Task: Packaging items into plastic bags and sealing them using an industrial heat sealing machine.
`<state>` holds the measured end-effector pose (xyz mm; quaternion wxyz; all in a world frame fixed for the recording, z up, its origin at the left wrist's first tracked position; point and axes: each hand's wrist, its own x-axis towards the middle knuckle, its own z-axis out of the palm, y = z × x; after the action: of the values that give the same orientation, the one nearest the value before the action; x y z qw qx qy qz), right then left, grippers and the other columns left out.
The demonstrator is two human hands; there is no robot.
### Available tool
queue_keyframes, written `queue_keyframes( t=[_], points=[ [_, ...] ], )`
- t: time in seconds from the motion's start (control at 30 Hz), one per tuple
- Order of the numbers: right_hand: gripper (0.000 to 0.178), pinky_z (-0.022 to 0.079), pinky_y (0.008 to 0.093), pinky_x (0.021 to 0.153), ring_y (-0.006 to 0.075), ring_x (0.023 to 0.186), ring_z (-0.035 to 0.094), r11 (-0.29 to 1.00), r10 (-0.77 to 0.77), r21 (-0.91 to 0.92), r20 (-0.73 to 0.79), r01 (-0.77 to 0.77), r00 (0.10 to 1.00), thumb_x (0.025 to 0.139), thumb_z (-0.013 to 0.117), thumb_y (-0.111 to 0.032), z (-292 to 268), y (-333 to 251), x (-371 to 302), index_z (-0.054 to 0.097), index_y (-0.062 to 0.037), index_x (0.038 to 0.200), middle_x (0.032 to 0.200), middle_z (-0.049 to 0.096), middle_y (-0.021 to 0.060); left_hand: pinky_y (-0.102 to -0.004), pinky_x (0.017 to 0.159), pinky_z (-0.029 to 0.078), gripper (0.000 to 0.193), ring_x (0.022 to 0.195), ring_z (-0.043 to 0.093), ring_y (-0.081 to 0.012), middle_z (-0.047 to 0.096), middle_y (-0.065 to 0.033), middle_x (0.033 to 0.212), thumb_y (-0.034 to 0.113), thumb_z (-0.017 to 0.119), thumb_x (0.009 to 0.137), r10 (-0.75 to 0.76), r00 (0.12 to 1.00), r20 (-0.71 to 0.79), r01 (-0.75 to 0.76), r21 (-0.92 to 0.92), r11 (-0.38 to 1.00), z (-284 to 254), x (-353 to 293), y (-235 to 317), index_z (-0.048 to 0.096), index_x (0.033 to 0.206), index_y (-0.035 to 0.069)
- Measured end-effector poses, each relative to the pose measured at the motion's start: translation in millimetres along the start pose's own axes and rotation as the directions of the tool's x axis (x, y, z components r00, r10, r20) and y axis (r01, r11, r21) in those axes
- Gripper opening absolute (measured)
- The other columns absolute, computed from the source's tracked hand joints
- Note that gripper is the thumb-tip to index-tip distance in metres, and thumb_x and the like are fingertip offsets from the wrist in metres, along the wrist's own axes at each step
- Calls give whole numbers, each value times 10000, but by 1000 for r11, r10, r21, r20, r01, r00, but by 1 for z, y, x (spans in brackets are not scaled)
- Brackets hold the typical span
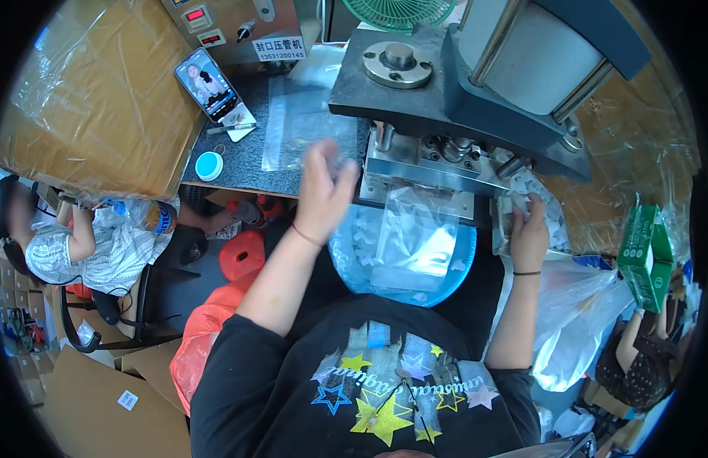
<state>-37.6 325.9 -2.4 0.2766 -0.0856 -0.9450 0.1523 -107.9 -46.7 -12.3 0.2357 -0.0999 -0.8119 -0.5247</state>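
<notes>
Working at a press (476,99) that stands on the bench (239,156), the person reaches in with both hands. The left hand (323,187) is raised near the bench's front edge, just left of the press plate (415,164); motion blur hides the fingers, so whether they are apart or pinched on something cannot be told. The right hand (528,225) is closed around a small stack of clear packets (507,217) at the right end of the plate. A clear bag (415,237) hangs from the plate's front edge over a blue basin (461,263), which holds more packets and sits in the person's lap.

Risks, as judged from this arrangement:
- Both hands lie close to the press head; fingers under it could be crushed if it comes down.
- The hanging bag is held only at its top edge, so a brush from the left hand could pull it crooked or drop it into the basin.
- The loose film sheet (293,122) on the bench could slide under the left hand.
- The phone (209,84), propped at the bench's left edge, may draw the eyes away.
</notes>
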Motion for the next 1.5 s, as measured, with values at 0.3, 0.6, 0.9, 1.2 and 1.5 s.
queue_keyframes(
  t=[0.3, 0.6, 0.9, 1.2, 1.5],
  points=[
    [248, 489, 405, 870, 360, 988, 624, 982, 19, 186, -171, 13, 985, 990, 532, -167, -38, 1, -8, 612, 2, 1152, 1097, 656, 184, -489, 1034, 408, 413, 1247, 521, -371, 576, -219, 1282, 175, 616, 915, 80, 890, 449, -341, 539, 770, -66, -33, -2, 552, 1301, 44],
    [118, 468, 313, 699, 199, 755, 592, 641, -386, 752, 144, 153, 911, 946, 602, -109, -43, -128, -16, 639, 3, 949, 836, 629, 79, -247, 709, 508, 121, 760, 622, -79, 703, -53, 844, 78, 656, 899, -195, 818, 542, 349, -198, 916, -35, -56, 53, 697, 968, -12],
    [137, 478, 370, 717, 277, 756, 604, 725, -512, 634, 235, 269, 826, 926, 634, -149, -63, -113, 1, 650, -13, 922, 890, 656, 129, -324, 871, 545, 282, 938, 689, -196, 705, -114, 1017, 227, 540, 1028, -80, 437, 896, 792, -342, 506, 8, -93, 69, 640, 1121, -19],
    [230, 501, 430, 832, 376, 978, 619, 981, -170, -41, 303, 191, 938, 889, 607, -95, -46, -34, 21, 631, -43, 1112, 1099, 636, 154, -354, 830, 579, 255, 984, 703, -218, 700, -137, 1102, 108, 614, 961, -183, 288, 940, 927, -226, 299, 21, -91, 67, 609, 1197, 12],
    [281, 512, 412, 786, 373, 909, 625, 987, -160, 49, 218, 153, 963, 839, 648, -37, -8, 10, 14, 616, -43, 1119, 1063, 613, 167, -286, 729, 558, 287, 873, 696, -204, 667, -102, 1021, 76, 663, 904, -328, 354, 876, 932, -302, 200, 24, -46, 54, 586, 1166, -10]
  ],
)
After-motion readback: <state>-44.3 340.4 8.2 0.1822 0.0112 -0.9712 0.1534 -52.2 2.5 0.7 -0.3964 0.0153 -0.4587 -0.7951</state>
